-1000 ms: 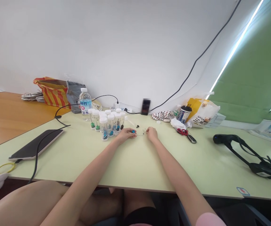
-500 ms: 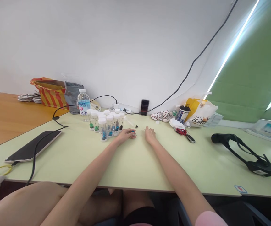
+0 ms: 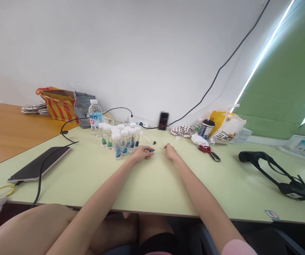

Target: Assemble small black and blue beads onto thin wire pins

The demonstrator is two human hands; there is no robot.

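Both my hands rest on the pale green table (image 3: 152, 184), far out in front of me. My left hand (image 3: 142, 153) is closed in a pinch on a small blue bead (image 3: 151, 151). My right hand (image 3: 170, 151) is closed, pinching the other end of a thin thread (image 3: 158, 152) that runs between the two hands. Just left of my left hand stands a cluster of clear vials with white caps (image 3: 120, 139), holding blue and green beads. A tiny dark bead (image 3: 154, 142) lies beyond the hands.
A phone (image 3: 39, 164) on a black cable lies at left, with a yellow ring (image 3: 3, 190) near the edge. A water bottle (image 3: 95, 117), striped bag (image 3: 57, 103), red scissors (image 3: 208, 150), cup (image 3: 207, 128), snack bag (image 3: 228, 128) and a black strap device (image 3: 274, 170) surround the work spot.
The hands stayed in place; my right hand flattened half a second ago and has closed again on the thread. The view shifted slightly.
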